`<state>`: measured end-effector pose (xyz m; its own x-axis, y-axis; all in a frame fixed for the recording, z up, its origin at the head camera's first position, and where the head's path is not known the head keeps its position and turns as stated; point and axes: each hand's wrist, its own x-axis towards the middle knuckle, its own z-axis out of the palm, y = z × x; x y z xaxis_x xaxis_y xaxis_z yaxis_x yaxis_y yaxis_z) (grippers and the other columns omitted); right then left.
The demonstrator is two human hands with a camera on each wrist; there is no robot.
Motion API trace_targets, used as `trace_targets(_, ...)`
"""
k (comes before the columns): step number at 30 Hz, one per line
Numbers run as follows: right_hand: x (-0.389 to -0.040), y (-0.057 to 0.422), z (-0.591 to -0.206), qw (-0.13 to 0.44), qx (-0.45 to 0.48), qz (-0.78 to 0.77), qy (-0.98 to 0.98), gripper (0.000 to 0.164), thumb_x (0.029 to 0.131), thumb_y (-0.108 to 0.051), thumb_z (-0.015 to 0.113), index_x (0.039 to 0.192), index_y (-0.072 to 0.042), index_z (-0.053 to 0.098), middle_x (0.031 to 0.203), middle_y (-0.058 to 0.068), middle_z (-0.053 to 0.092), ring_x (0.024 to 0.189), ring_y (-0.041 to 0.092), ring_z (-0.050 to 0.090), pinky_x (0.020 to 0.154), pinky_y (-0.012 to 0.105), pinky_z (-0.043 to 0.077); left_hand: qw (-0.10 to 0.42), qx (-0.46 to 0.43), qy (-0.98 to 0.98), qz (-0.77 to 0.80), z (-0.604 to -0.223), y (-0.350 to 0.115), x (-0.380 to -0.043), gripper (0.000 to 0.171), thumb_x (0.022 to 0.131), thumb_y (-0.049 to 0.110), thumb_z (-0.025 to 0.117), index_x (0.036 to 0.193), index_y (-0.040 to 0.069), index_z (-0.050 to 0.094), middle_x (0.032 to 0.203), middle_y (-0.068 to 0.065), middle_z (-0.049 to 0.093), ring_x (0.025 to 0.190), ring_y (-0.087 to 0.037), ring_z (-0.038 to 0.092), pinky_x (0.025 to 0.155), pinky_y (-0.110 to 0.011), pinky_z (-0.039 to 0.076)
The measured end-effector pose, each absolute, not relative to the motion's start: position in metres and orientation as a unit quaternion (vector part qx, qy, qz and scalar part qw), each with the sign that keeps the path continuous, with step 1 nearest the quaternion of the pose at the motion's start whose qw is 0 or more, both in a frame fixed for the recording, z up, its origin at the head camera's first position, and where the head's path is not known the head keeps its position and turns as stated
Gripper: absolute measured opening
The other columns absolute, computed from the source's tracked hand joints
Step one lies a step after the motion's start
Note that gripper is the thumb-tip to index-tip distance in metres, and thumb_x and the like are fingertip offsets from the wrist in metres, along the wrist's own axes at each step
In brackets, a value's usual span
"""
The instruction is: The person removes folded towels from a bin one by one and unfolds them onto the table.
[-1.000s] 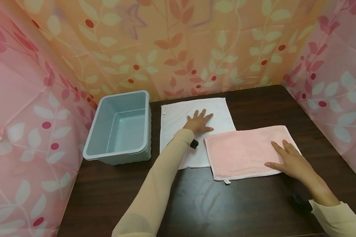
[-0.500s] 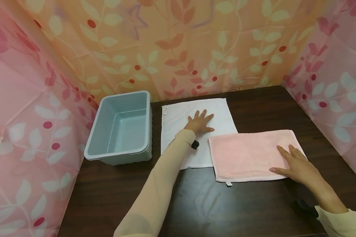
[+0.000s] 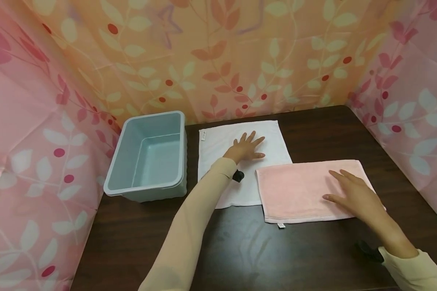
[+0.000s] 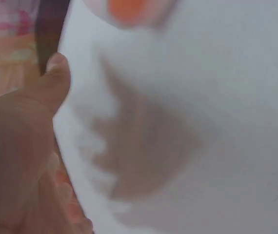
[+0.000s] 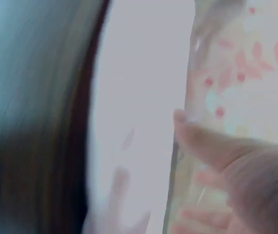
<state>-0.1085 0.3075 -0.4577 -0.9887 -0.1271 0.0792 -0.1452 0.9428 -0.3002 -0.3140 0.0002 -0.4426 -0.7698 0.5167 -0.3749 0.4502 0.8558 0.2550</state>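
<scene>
A white towel (image 3: 222,151) lies flat towards the back of the table, a small label at its far left corner. Over it my left hand (image 3: 243,150) hovers with fingers spread, and its shadow falls on the white cloth (image 4: 217,146) in the left wrist view. A pink towel (image 3: 295,190), shaped as a rectangle with a small tag at its near edge, overlaps the white towel's right part. My right hand (image 3: 358,198) is above the pink towel's right end, fingers extended and thumb apart. Neither hand holds anything.
A light blue-grey plastic bin (image 3: 145,190) stands left of the towels, its inside bare. The dark wooden table (image 3: 255,250) is bounded by patterned curtains (image 3: 218,60) at the back and both sides.
The pink towel has shifted slightly right and nearer along with my right hand, which has then lifted off and moved back left. My left hand has risen a little from the white towel.
</scene>
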Motion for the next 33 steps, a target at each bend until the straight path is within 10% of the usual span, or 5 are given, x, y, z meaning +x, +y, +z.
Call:
trace_targets(6,-0.110,0.242,-0.454,0.125,0.173,0.240,-0.947,0.056,0.073,-0.021,0.087,0.125,-0.011,0.068,0.125,0.015,0.070,0.116,0.036,0.065,0.094,0.052,0.048,0.231,0.290,0.927,0.046,-0.417,-0.005,-0.293,0.072,0.100,0.054,0.046,0.159,0.038,0.008,0.170,-0.003,-0.004,0.157,-0.033,0.002,0.122,-0.061,0.020)
trace_targets(13,-0.110,0.192,-0.472,0.101,0.270,0.363,-0.886,0.038,0.070,-0.010,0.088,0.106,-0.008,0.076,0.093,0.001,0.074,0.078,0.015,0.066,0.070,0.027,0.057,0.233,0.295,0.925,0.048,-0.417,-0.024,-0.252,0.069,0.102,0.045,0.047,0.160,0.035,0.009,0.170,-0.003,0.003,0.157,-0.030,0.010,0.119,-0.059,0.029)
trace_targets(21,-0.107,0.170,-0.493,0.025,0.255,0.417,-0.872,0.027,0.071,-0.013,0.088,0.095,-0.011,0.076,0.079,-0.007,0.069,0.070,-0.003,0.059,0.063,0.021,0.052,0.223,0.286,0.929,0.073,-0.441,-0.069,-0.212,0.067,0.104,0.040,0.047,0.160,0.028,0.013,0.169,-0.005,0.010,0.155,-0.033,0.018,0.118,-0.056,0.032)
trace_targets(33,-0.101,0.160,-0.508,0.100,0.302,0.325,-0.891,0.038,0.059,-0.023,0.095,0.090,-0.013,0.075,0.081,-0.007,0.064,0.073,0.004,0.053,0.066,0.020,0.047,0.185,0.309,0.931,0.063,-0.466,-0.104,-0.187,0.063,0.105,0.034,0.046,0.160,0.017,0.020,0.168,-0.011,0.013,0.156,-0.032,0.015,0.123,-0.047,0.027)
